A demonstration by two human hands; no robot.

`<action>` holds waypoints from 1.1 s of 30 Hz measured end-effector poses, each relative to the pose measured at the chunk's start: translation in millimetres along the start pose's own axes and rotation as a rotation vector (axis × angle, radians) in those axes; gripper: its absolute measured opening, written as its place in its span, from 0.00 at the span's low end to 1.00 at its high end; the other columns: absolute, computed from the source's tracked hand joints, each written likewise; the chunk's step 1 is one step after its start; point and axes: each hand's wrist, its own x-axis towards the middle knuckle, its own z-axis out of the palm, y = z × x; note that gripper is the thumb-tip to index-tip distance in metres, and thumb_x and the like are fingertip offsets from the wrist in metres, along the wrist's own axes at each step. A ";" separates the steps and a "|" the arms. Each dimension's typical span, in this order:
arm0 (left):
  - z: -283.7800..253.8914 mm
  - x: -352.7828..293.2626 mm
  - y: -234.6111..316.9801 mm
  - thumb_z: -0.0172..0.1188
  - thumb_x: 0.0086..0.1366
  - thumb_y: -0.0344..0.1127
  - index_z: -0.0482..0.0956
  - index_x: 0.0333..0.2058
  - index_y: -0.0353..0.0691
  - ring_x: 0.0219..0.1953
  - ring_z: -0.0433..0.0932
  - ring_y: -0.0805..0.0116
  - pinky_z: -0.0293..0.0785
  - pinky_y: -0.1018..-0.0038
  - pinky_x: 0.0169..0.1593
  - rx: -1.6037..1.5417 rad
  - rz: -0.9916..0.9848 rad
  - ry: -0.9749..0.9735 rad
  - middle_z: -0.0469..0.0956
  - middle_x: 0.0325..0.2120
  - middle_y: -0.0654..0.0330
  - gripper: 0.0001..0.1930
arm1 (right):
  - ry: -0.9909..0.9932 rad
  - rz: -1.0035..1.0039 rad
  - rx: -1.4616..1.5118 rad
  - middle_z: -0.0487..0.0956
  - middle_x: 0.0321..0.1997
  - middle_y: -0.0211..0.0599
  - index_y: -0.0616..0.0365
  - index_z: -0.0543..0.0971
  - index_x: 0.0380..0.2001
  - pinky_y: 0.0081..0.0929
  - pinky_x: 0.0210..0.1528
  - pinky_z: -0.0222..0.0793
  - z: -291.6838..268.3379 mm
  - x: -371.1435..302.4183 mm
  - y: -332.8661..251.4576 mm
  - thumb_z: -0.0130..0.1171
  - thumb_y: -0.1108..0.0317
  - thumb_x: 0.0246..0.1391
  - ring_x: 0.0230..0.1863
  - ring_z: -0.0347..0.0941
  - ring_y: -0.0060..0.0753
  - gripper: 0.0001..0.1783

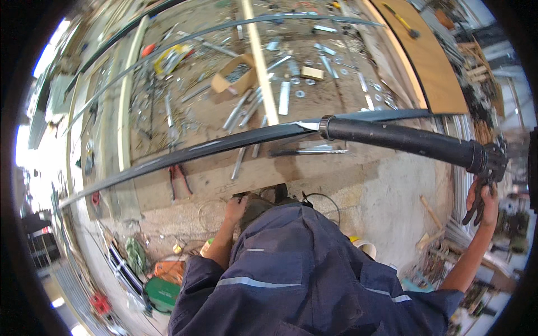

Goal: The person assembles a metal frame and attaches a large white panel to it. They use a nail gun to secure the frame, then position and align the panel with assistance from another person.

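Observation:
A black caulking gun with a long tube reaches in from the right. Its pale nozzle tip touches or nearly touches a dark grey metal bar that runs across the view. My right hand is closed round the gun's handle and trigger at the far right. Low by my knee is my left hand, beside a dark patch near the bench's front edge; its fingers are mostly hidden. Light streaks lie along the bar's upper face.
The bench carries an open cardboard box of metal parts, washers, loose metal strips and a small wooden block. Red-handled pliers lie near the front edge. A wooden board holds a yellow-handled hammer. A white bucket stands below.

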 end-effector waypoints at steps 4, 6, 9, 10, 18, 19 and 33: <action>-3.4 6.2 36.8 0.55 0.68 0.53 0.84 0.35 0.33 0.26 0.83 0.59 0.76 0.64 0.33 -0.160 0.017 -0.047 0.83 0.23 0.50 0.25 | 0.054 0.042 0.009 0.75 0.24 0.36 0.63 0.74 0.51 0.29 0.22 0.67 -44.2 -19.9 4.1 0.59 0.51 0.64 0.18 0.70 0.30 0.25; -6.8 16.7 49.9 0.51 0.69 0.58 0.85 0.36 0.37 0.26 0.82 0.62 0.76 0.67 0.35 0.056 0.027 -0.173 0.82 0.21 0.55 0.27 | 0.035 0.090 -0.001 0.75 0.24 0.36 0.63 0.74 0.50 0.28 0.23 0.67 -59.8 -26.5 -13.6 0.60 0.49 0.63 0.18 0.70 0.30 0.27; -5.3 15.9 77.5 0.50 0.69 0.60 0.86 0.35 0.40 0.28 0.83 0.62 0.76 0.67 0.39 0.076 0.018 -0.229 0.83 0.22 0.55 0.28 | 0.126 0.089 -0.059 0.75 0.24 0.34 0.60 0.74 0.51 0.26 0.19 0.67 -103.5 -33.2 -1.9 0.56 0.54 0.65 0.17 0.70 0.27 0.21; -1.3 20.0 72.2 0.52 0.69 0.58 0.85 0.35 0.38 0.27 0.82 0.63 0.76 0.67 0.37 0.073 0.013 -0.238 0.83 0.23 0.56 0.26 | 0.140 0.098 -0.116 0.75 0.25 0.33 0.59 0.73 0.52 0.26 0.20 0.67 -107.7 -31.2 -8.7 0.55 0.54 0.66 0.17 0.70 0.27 0.21; 20.9 20.5 44.1 0.53 0.70 0.57 0.83 0.36 0.33 0.24 0.82 0.65 0.77 0.66 0.33 0.099 -0.042 -0.262 0.83 0.24 0.55 0.27 | 0.202 0.226 -0.336 0.75 0.24 0.28 0.56 0.75 0.45 0.20 0.22 0.66 -140.6 -0.8 -61.5 0.55 0.50 0.66 0.19 0.70 0.21 0.19; 22.7 21.3 34.6 0.54 0.70 0.56 0.83 0.35 0.32 0.24 0.82 0.65 0.77 0.66 0.33 0.038 -0.052 -0.256 0.83 0.24 0.55 0.27 | 0.173 0.247 -0.393 0.75 0.24 0.28 0.56 0.75 0.44 0.20 0.22 0.66 -144.0 7.9 -67.0 0.55 0.49 0.66 0.19 0.71 0.20 0.20; -8.2 6.2 16.3 0.57 0.69 0.51 0.83 0.34 0.31 0.22 0.81 0.66 0.77 0.69 0.30 -0.205 -0.020 -0.138 0.82 0.23 0.56 0.23 | 0.067 0.100 -0.727 0.74 0.26 0.30 0.59 0.74 0.44 0.24 0.27 0.66 -22.5 33.3 -189.9 0.59 0.54 0.62 0.24 0.70 0.24 0.19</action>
